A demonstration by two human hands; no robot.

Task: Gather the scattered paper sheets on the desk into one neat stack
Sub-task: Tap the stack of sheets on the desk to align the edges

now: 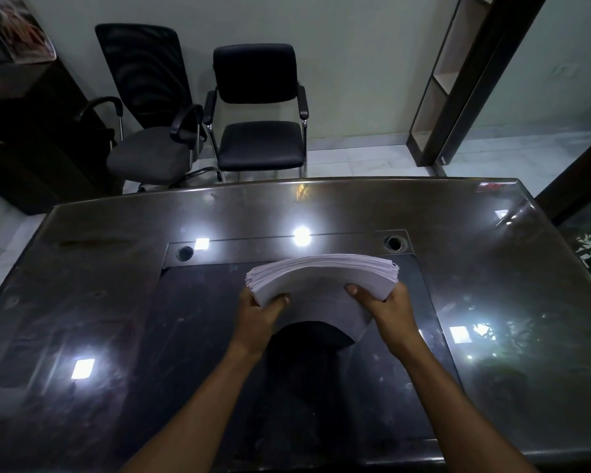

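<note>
The fingers of both hands are hidden behind the stack of paper (321,285), so only the thumbs and the backs of the hands show, and both forearms are cut off by the bottom edge of the view. Whether the stack's lower edge touches the desk (116,302) cannot be told, since a dark curved shape sits right under it and blends into the dark panel there. The left hand (258,317) grips the stack's left end with its thumb curled over the near face, and the right hand (388,310) grips the right end the same way. The stack is thick, white and bowed upward in an arch between the hands, with the sheet edges fanned slightly at the left end and fairly even at the right. It is held above the middle of the desk, near its front half. The desk top is dark, glossy and glass-like, with rounded corners, a darker rectangular inset in the centre and two round holes (393,243) along a strip at the inset's far edge. Bright ceiling lights reflect off it in several spots. Beyond the desk stand two chairs, a grey one with a mesh back (151,131) and a black padded one (258,114), against a pale wall on a light tiled floor. A dark cabinet (31,131) stands at the left and an open shelf unit (458,80) at the right.
</note>
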